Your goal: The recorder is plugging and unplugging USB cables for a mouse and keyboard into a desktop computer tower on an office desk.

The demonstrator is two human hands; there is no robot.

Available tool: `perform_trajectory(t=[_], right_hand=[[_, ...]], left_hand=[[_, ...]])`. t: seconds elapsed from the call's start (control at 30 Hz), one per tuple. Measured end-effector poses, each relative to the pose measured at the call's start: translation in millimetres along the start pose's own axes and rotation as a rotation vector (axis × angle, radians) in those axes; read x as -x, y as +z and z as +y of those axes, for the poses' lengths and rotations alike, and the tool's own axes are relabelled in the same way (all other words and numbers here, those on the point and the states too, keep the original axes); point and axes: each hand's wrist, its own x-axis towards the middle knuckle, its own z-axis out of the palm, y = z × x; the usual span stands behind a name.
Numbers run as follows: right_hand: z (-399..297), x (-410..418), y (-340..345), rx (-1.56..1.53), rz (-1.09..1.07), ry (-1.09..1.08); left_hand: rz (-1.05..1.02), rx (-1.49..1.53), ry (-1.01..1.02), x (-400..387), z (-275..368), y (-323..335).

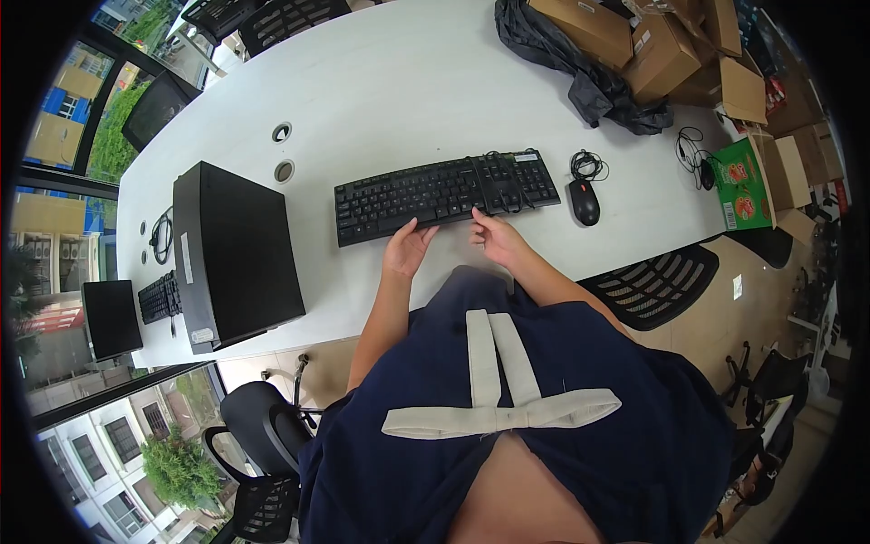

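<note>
A black computer keyboard [414, 197] lies across the white table, its cable bundled over the keys near its right end. My left hand [406, 249] is at the keyboard's front edge, left of the middle, with the thumb on the edge and the fingers partly under it. My right hand [499, 238] touches the same edge further right with thumb and index finger, the other fingers curled. Whether either hand grips the keyboard firmly, I cannot tell. Right of the keyboard lies a black mouse [584, 202] with its cable coiled above it.
A black computer tower [245, 258] stands on the white table [380, 88] at the left, a second keyboard [160, 298] and a monitor [112, 319] beyond it. Cardboard boxes [663, 58], a black plastic bag [591, 88] and a green box [744, 187] are at the right. Chairs surround the table.
</note>
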Motion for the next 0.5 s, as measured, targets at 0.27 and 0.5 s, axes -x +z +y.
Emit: perform_trajectory(t=[0.27, 0.5], right_hand=[[11, -14, -22, 0.039, 0.027, 0.004], [16, -10, -21, 0.203, 0.150, 0.002]], left_hand=[[0.108, -0.043, 0.067, 2, -10, -16], [0.401, -0.324, 0.110, 11, -3, -14]])
